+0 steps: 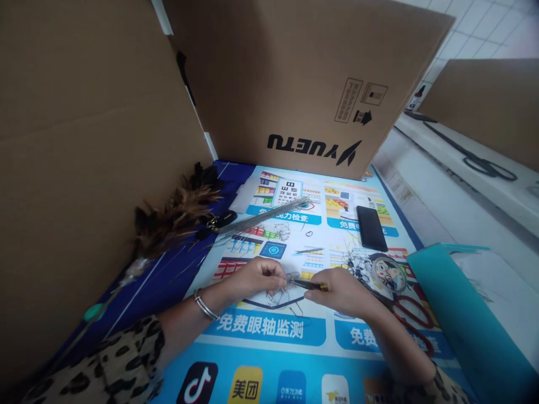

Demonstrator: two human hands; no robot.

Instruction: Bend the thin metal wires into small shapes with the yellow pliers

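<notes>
My left hand (256,279) is closed in a pinch on a thin bent wire (283,294) just above the printed mat (269,331). My right hand (341,290) is closed around small pliers (306,284) with a yellow grip, their tips meeting the wire between both hands. A silver bangle (204,307) sits on my left wrist. A leopard-print sleeve covers each forearm.
A bundle of straight wires (265,219) and brown feathers (177,216) lie at the left. A black phone (371,227), a heap of small wire rings (357,264) and red-handled scissors (415,314) lie right. Cardboard walls (295,84) stand behind and left; a teal folder (458,314) lies right.
</notes>
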